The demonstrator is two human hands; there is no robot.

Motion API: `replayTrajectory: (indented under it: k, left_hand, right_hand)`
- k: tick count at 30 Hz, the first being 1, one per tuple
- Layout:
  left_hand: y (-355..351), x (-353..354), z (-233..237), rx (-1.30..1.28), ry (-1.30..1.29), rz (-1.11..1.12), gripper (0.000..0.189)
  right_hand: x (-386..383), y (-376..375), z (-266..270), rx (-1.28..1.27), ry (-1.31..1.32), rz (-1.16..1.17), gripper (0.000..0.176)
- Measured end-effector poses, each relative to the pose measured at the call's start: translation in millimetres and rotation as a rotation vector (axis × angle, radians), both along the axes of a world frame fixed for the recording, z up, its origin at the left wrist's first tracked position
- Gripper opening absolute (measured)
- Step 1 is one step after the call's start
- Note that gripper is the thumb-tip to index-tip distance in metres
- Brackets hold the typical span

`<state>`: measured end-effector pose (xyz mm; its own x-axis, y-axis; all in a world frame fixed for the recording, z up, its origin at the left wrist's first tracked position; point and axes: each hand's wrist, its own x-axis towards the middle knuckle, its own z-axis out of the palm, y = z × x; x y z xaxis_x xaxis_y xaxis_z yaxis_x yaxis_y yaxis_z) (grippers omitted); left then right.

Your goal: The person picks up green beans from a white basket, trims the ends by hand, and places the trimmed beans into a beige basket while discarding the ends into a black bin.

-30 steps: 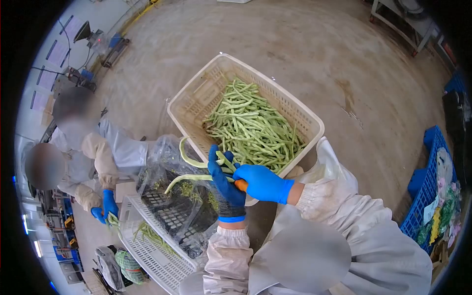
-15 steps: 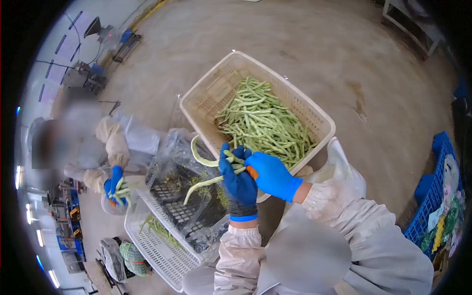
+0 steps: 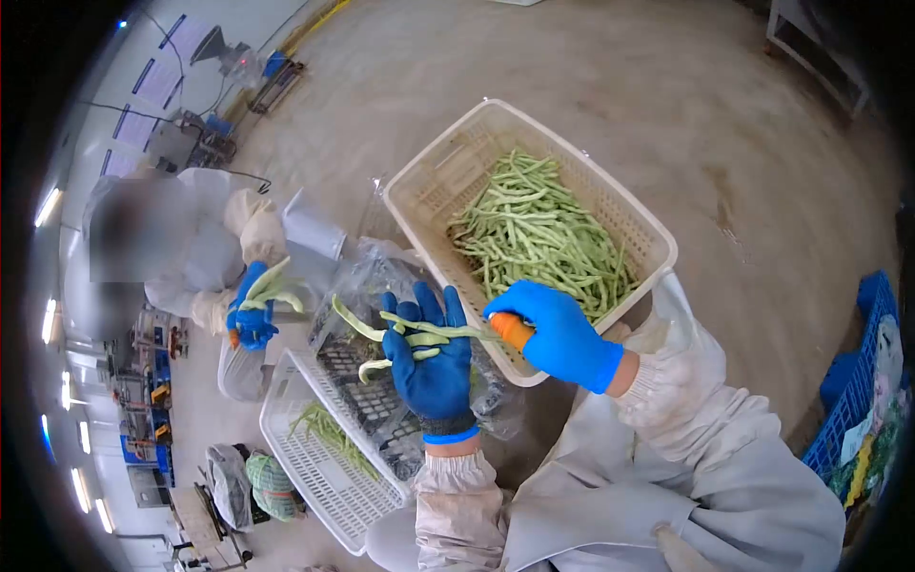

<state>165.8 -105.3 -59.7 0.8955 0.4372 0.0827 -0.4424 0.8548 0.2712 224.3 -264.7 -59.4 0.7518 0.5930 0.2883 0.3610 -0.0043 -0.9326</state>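
Observation:
My left hand (image 3: 434, 367), in a dark blue glove, is turned palm up with its fingers stretched out. Several long green beans (image 3: 426, 338) lie across the palm, held under the thumb, their ends sticking out to the left. My right hand (image 3: 562, 334), in a bright blue glove with orange covering at the fingertips, is closed in a pinch on the right end of one bean (image 3: 467, 332) that reaches across from the left palm. Just beyond both hands, a beige plastic basket (image 3: 419, 224) holds a heap of green beans (image 3: 543, 234).
A white crate (image 3: 329, 500) with some beans stands lower left, beside a dark crate (image 3: 357, 391) covered in clear plastic and scraps. At left a co-worker's gloved hand (image 3: 253, 319) holds beans. A blue crate (image 3: 839, 410) with bags stands at right.
My hands have moved apart, the right going rightward with the bean end. The left fingers have opened out, showing the palm. The view has shifted, and the co-worker's hands have come up.

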Motion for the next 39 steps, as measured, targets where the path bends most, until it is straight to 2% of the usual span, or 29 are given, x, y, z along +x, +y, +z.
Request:
replayTrajectory:
  k: [2,4,6,7,8,10,12,14,18,21,23,24,26,30,32,34,36,37,38,39]
  left_hand:
    - [-3,0,-3,-0.038,-0.054,-0.054,0.042]
    - [-8,2,-7,-0.037,-0.039,-0.111,0.043]
    - [-13,2,-11,0.002,-0.036,-0.216,0.041]
    - [-17,5,-13,0.051,-0.007,-0.223,0.042]
    - [-20,7,-15,0.101,0.021,-0.226,0.042]
    - [-16,9,-25,0.120,-0.003,-0.299,0.044]
    - [-13,9,-30,0.142,-0.045,-0.332,0.045]
    - [-12,8,-33,0.089,-0.020,-0.322,0.045]
    - [-13,12,-37,0.121,-0.078,-0.312,0.045]
    - [-15,14,-37,0.073,-0.087,-0.321,0.045]
    - [-14,13,-42,0.058,-0.057,-0.290,0.044]
    - [-12,12,-45,0.058,-0.056,-0.291,0.044]
    - [-9,12,-50,-0.002,-0.066,-0.355,0.044]
    - [-18,12,-41,0.063,-0.004,-0.438,0.043]
    - [-23,10,-38,0.008,0.042,-0.482,0.043]
    - [-30,10,-33,0.047,0.105,-0.418,0.043]
    - [-24,9,-35,0.051,0.207,-0.494,0.043]
    - [-22,8,-33,0.155,0.309,-0.483,0.044]
    - [-16,9,-35,0.144,0.310,-0.484,0.044]
    - [-6,12,-39,0.313,0.380,-0.473,0.045]
  right_hand:
    - [4,0,-3,0.081,-0.028,-0.208,0.021]
    - [6,3,-9,0.101,0.057,-0.211,0.023]
    - [12,5,-16,0.177,0.288,-0.064,0.028]
    - [15,-1,-12,-0.013,0.293,0.002,0.034]
    - [17,-4,-12,-0.021,0.295,-0.014,0.034]
    - [18,-5,-18,-0.260,-0.060,-0.054,0.039]
    - [21,-4,-34,-0.201,-0.142,-0.084,0.042]
    - [27,-9,-38,-0.115,-0.295,0.056,0.034]
    - [27,-11,-31,-0.080,-0.246,0.111,0.033]
    - [27,-9,-27,-0.052,-0.331,0.092,0.032]
    - [28,-4,-33,-0.005,-0.497,0.034,0.026]
    - [27,-3,-35,-0.005,-0.496,0.032,0.026]
    - [27,-1,-37,0.026,-0.601,-0.030,0.018]
    - [25,-5,-32,-0.029,-0.424,-0.130,0.010]
    - [30,-11,-32,-0.065,-0.381,-0.255,0.018]
    - [41,-19,-34,-0.026,-0.387,-0.282,0.019]
    - [53,-31,-34,0.050,-0.372,-0.446,0.011]
    - [62,-40,-33,0.091,-0.384,-0.528,0.012]
    - [72,-51,-31,0.133,-0.396,-0.611,0.013]
    - [83,-64,-26,0.192,-0.405,-0.704,0.013]
